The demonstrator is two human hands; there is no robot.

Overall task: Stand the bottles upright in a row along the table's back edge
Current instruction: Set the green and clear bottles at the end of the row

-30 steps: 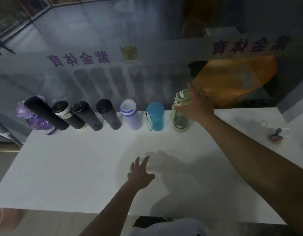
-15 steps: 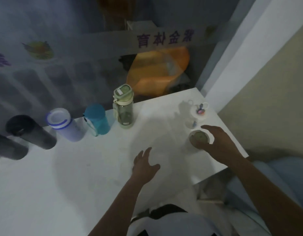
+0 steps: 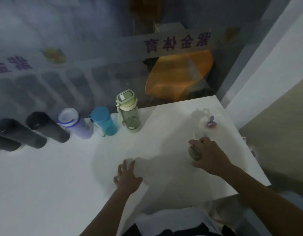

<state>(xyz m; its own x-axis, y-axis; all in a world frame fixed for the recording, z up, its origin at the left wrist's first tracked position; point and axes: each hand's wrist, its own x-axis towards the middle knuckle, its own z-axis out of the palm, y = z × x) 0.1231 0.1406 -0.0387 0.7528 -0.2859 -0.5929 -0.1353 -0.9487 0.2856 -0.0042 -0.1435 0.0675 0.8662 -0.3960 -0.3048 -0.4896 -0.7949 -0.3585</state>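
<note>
Your left hand [image 3: 127, 177] rests spread on the worktop [image 3: 45, 184], holding nothing. Your right hand's fingers [image 3: 196, 142] curl around a small clear bottle [image 3: 195, 151]: the pickup step. Next, likely carry it beyond your fingertips, beside the green bottle [image 3: 129, 113]; a pacifier-topped bottle [image 3: 209, 123] stands just past your fingers.

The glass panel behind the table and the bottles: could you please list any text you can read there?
"紫金体育", mirrored, in purple on the pale strip on the glass panel.
Purple characters on the strip at far left: blurred, unreadable.
Small label low on the green bottle: too small to read.
Other bottles: no visible text.
</note>
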